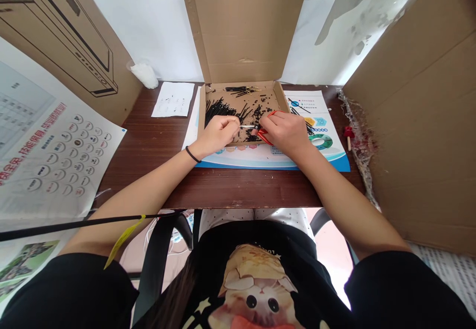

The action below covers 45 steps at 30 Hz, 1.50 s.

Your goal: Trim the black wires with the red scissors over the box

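My right hand (pixel 284 129) is closed round the red handles of a pair of scissors (pixel 266 136). Their metal blades point left over the front of an open cardboard box (pixel 241 144). Just beyond the blade tips, my left hand (pixel 221 133) is closed in a pinch; what its fingers hold is hidden. A black band circles the left wrist. Inside the box, a dense bundle of thin black strips or tubes (pixel 218 110) lies at the left. Short black cut pieces (pixel 262 104) are scattered at the right, and gold-ended black pieces (pixel 241 91) lie at the back.
Under the box is a printed sheet (pixel 238 159) on the dark wooden table (pixel 238 190). More black strips (pixel 303 120) lie to the right. White paper (pixel 173 99) is at the left, a small red object (pixel 348 132) at the right. Large cardboard (pixel 416 120) borders the right side.
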Tool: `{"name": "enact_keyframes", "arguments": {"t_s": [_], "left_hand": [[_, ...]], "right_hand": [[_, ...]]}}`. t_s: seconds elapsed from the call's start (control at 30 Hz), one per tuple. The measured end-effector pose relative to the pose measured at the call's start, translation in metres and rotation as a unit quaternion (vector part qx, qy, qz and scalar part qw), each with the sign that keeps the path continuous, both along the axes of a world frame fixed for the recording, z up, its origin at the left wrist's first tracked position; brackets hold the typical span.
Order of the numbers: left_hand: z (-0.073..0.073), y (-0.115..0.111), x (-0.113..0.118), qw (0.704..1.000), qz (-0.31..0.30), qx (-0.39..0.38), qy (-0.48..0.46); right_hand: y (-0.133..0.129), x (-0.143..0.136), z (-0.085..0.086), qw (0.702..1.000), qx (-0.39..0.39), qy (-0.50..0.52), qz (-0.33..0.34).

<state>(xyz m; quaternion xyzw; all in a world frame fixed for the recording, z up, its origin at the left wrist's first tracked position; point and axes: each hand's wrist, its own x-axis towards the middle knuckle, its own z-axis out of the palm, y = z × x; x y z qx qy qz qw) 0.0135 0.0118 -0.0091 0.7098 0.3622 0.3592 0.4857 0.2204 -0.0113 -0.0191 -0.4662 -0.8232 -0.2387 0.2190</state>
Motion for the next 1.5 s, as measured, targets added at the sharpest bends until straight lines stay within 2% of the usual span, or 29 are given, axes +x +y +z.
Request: {"name": "enact_keyframes", "arguments": {"t_s": [0.1, 0.23, 0.3, 0.33, 0.37, 0.43, 0.5, 0.53, 0.6, 0.63, 0.7, 0.87, 1.03, 1.23, 1.4, 1.5], "left_hand": [[0.000, 0.001, 0.000, 1.000, 0.024, 0.016, 0.004], [-0.001, 0.002, 0.001, 0.999, 0.047, 0.003, 0.000], [0.000, 0.001, 0.002, 0.998, 0.040, -0.040, -0.026], [0.001, 0.000, 0.002, 0.996, 0.033, -0.069, -0.044], [0.003, -0.001, 0.003, 0.993, 0.025, -0.097, -0.063], [0.006, -0.002, 0.005, 0.985, 0.008, -0.145, -0.093], [0.008, -0.003, 0.006, 0.978, -0.007, -0.176, -0.111], [0.008, -0.004, 0.007, 0.976, -0.013, -0.184, -0.115], [0.008, -0.004, 0.009, 0.976, -0.020, -0.186, -0.112], [0.008, -0.005, 0.009, 0.977, -0.023, -0.182, -0.105], [0.008, -0.006, 0.011, 0.981, -0.027, -0.172, -0.089], [0.008, -0.008, 0.011, 0.982, -0.030, -0.166, -0.081], [0.008, -0.009, 0.010, 0.984, -0.020, -0.166, -0.065], [0.008, -0.011, 0.012, 0.997, -0.001, -0.076, -0.013], [0.009, -0.013, 0.016, 0.999, 0.032, -0.025, -0.001], [0.009, -0.014, 0.016, 0.998, 0.050, 0.015, 0.019]], "right_hand": [[0.001, 0.001, 0.000, 0.998, -0.016, 0.037, -0.040], [-0.002, 0.000, 0.002, 0.993, -0.029, 0.102, -0.055], [-0.003, -0.004, 0.003, 0.978, -0.049, 0.191, -0.065], [-0.003, -0.008, 0.003, 0.962, -0.071, 0.258, -0.062], [-0.003, -0.012, 0.003, 0.936, -0.103, 0.334, -0.046], [-0.002, -0.022, 0.002, 0.855, -0.180, 0.486, 0.019], [0.000, -0.032, 0.000, 0.771, -0.247, 0.582, 0.081], [0.001, -0.036, -0.002, 0.738, -0.273, 0.609, 0.099], [0.002, -0.043, -0.004, 0.693, -0.301, 0.646, 0.111], [0.003, -0.044, -0.005, 0.681, -0.302, 0.659, 0.108], [0.003, -0.046, -0.005, 0.675, -0.292, 0.669, 0.102], [0.003, -0.043, -0.004, 0.691, -0.285, 0.652, 0.126], [0.003, -0.042, -0.005, 0.679, -0.285, 0.662, 0.142], [0.001, -0.045, -0.005, 0.694, -0.261, 0.658, 0.132], [-0.001, -0.049, -0.002, 0.728, -0.208, 0.646, 0.097], [-0.002, -0.050, 0.000, 0.733, -0.201, 0.643, 0.093]]}}
